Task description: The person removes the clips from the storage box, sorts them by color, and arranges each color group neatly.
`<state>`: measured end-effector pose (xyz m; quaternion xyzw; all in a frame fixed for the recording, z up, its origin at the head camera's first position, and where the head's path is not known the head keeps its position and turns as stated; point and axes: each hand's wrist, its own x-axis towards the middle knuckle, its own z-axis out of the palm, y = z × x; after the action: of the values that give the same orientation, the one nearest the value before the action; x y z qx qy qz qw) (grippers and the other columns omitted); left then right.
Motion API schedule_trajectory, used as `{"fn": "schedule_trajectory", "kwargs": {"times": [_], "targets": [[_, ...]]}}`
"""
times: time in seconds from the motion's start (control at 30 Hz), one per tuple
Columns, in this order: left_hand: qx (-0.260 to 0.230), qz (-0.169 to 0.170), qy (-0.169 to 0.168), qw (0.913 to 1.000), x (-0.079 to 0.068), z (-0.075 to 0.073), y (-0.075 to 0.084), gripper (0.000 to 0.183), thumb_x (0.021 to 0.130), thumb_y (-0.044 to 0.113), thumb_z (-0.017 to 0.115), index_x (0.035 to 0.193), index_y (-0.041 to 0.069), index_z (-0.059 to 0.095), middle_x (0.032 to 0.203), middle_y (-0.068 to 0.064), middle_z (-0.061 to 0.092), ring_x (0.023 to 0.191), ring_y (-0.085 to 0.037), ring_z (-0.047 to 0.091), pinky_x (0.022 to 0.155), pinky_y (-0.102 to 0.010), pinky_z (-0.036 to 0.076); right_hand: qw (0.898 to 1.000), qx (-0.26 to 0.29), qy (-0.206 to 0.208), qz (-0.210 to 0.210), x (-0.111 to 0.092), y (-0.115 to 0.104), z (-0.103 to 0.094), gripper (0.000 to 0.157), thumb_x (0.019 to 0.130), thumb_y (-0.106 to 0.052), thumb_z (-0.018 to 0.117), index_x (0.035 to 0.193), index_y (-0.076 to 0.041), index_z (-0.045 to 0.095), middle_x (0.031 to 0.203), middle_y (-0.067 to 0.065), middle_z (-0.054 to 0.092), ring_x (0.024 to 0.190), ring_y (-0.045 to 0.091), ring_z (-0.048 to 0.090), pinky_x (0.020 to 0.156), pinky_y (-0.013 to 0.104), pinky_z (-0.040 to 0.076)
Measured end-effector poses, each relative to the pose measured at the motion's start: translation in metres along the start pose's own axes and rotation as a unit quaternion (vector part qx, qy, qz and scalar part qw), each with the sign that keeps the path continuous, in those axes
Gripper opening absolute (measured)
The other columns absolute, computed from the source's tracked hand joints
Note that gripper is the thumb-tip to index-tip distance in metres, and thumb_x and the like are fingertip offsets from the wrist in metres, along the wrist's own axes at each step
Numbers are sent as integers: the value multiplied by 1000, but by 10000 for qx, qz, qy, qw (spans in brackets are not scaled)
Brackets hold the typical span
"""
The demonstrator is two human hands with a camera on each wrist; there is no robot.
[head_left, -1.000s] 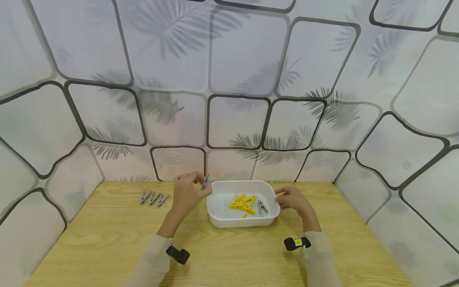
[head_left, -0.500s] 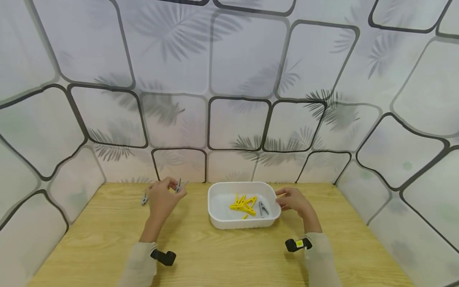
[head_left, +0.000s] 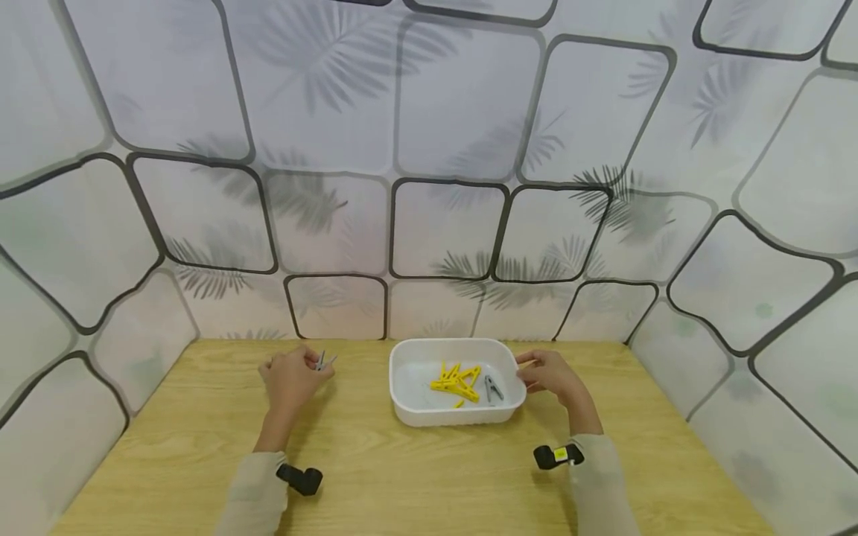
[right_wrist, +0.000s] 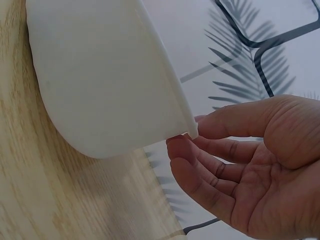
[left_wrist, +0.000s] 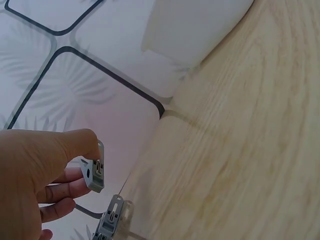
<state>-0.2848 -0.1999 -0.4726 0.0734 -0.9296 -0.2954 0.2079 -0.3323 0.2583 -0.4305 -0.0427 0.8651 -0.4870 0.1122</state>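
My left hand [head_left: 290, 378] is low over the table's left side, pinching a grey clothespin [left_wrist: 95, 172] between thumb and fingers. Just below it in the left wrist view, another grey clothespin [left_wrist: 111, 220] lies on the table; the left hand hides the ones lying there from the head view. My right hand [head_left: 548, 372] grips the right rim of a white plastic tub [head_left: 459, 418], thumb on the rim and fingertips beneath it in the right wrist view. Inside the tub are several yellow clothespins [head_left: 456, 385] and a grey clothespin [head_left: 492, 387] at their right.
The light wood table [head_left: 429, 476] runs back to a patterned wall covering [head_left: 442, 231] with leaf prints, which also rises at both sides. The tub stands near the table's back edge.
My left hand has moved left from beside the tub and down over the row of grey clothespins, still holding one. My right hand and the tub have stayed in place.
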Motion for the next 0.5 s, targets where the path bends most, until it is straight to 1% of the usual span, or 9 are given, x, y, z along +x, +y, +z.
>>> {"fn": "schedule_trajectory", "kwargs": {"times": [0.17, 0.3, 0.43, 0.5], "targets": [[174, -125, -40, 9998, 1, 3, -2, 29, 84, 34, 79, 89, 6, 71, 83, -12, 72, 89, -40, 60, 91, -63, 33, 10000, -13, 3, 18, 1, -1, -2, 42, 94, -5, 65, 132, 13, 55, 103, 21, 72, 79, 15, 70, 76, 39, 61], [287, -224, -90, 9993, 1, 5, -4, 29, 85, 35, 77, 81, 7, 69, 86, -14, 70, 92, -41, 58, 90, -65, 33, 10000, -19, -22, 10, 1, 0, -2, 43, 94, -6, 66, 132, 13, 56, 104, 21, 72, 80, 16, 70, 77, 39, 61], [306, -326, -45, 9990, 1, 8, -4, 38, 85, 35, 78, 64, 11, 58, 72, -10, 61, 91, -42, 56, 87, -65, 32, 10000, -68, -36, -17, 0, 0, -2, 43, 95, -7, 66, 133, 12, 55, 107, 24, 71, 83, 18, 71, 78, 41, 61], [346, -389, -46, 9986, 1, 10, -5, 46, 86, 35, 78, 57, 14, 49, 62, -6, 52, 93, -45, 57, 86, -64, 31, 9999, -100, -49, 9, -1, 0, -2, 43, 96, -8, 65, 133, 12, 55, 110, 25, 71, 84, 18, 71, 78, 42, 61]]}}
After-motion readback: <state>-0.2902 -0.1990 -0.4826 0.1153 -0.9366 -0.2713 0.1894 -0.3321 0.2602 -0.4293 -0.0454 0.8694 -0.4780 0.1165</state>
